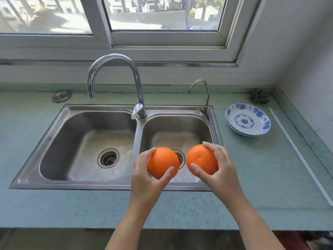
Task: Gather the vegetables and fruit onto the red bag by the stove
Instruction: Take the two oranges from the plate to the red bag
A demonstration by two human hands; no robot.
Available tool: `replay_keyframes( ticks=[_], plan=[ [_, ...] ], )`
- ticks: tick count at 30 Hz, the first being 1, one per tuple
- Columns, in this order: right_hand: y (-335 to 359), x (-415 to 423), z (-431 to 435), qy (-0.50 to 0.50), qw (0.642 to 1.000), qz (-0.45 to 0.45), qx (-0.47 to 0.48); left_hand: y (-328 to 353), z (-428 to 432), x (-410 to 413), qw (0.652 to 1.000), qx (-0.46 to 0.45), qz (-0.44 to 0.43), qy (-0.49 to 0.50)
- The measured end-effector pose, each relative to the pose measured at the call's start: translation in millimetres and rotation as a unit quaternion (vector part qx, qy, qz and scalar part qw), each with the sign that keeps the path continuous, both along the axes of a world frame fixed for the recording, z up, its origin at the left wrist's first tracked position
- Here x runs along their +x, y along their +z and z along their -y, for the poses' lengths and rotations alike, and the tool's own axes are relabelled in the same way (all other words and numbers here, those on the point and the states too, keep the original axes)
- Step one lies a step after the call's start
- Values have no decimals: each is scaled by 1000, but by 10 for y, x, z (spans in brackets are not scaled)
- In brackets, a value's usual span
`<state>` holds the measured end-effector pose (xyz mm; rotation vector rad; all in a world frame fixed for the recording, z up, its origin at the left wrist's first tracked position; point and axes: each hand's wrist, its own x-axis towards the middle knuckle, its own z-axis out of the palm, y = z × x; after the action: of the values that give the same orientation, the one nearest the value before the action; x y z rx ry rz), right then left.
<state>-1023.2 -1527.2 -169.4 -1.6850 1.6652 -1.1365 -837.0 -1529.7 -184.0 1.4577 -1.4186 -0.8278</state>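
I hold two oranges above the right basin of a steel double sink (pixel 84 109). My left hand (pixel 146 177) grips the left orange (pixel 162 162) from below and the side, thumb across its front. My right hand (pixel 220 168) wraps the right orange (pixel 201 158) from the right, fingers over its top. The two oranges hang side by side, a small gap between them, over the right basin's drain. Neither the red bag nor the stove is in view.
A tall curved faucet (pixel 115 62) rises behind the sink's divider, with a small tap (pixel 201 87) at the right rear corner. Two stacked blue-and-white bowls (pixel 247 120) and a steel scourer (pixel 259 96) sit on the green counter (pixel 261 168) at right. A window runs behind.
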Motion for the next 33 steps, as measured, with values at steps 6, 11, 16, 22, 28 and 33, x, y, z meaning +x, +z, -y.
replay_keyframes(
  ticks=[6, 11, 16, 22, 28, 33],
  plan=[
    [123, 477, -399, 52, 998, -6, -18, 40, -573, 483, 999, -1, -23, 46],
    [118, 921, -711, 100, 994, 16, -33, 17, -1095, 907, 994, 4, -33, 104],
    [141, 1443, -994, 174, 983, -10, -54, 7, -1631, 1352, 983, -8, -39, 179],
    [191, 2088, -1255, 264, 963, -6, -59, 15, -2195, 1883, 961, -24, -48, 270],
    [171, 2760, -1394, 368, 929, -5, -41, -56, -2687, 2312, 926, -33, -61, 372],
    [171, 3376, -1465, 448, 893, 2, -49, -173, -2978, 2692, 889, -30, -56, 454]
  ],
)
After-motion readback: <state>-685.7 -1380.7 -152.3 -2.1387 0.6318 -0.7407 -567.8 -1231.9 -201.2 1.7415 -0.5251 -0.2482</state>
